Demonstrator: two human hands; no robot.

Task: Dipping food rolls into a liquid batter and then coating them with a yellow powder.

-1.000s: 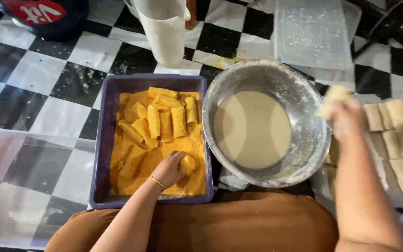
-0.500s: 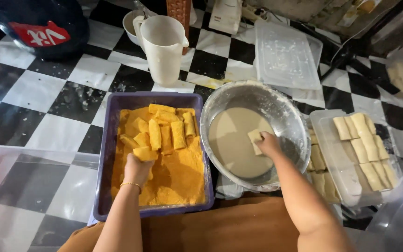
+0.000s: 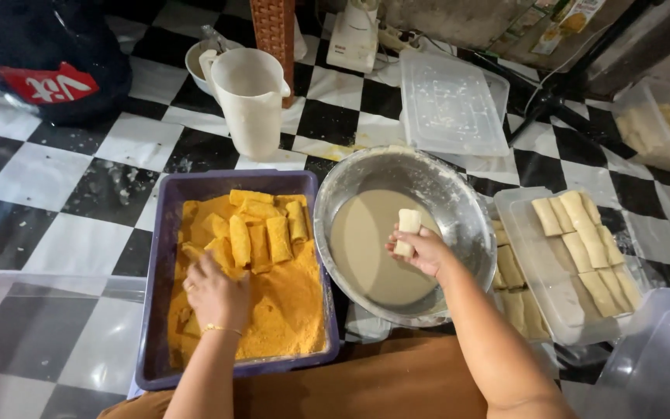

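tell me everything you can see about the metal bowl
The metal bowl is round, wide and shallow, dull silver with batter smears up its inner wall. A pool of pale beige batter fills its bottom. It sits on the checkered floor between the purple tray and a clear container. The right hand holds a pale roll over it.

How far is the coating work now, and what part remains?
Done: several crumbed rolls lie in rows in the purple tray. In hand: the right hand holds one pale roll over the batter bowl, and the left hand presses into the orange crumbs. Left: many uncoated rolls wait in the clear container.
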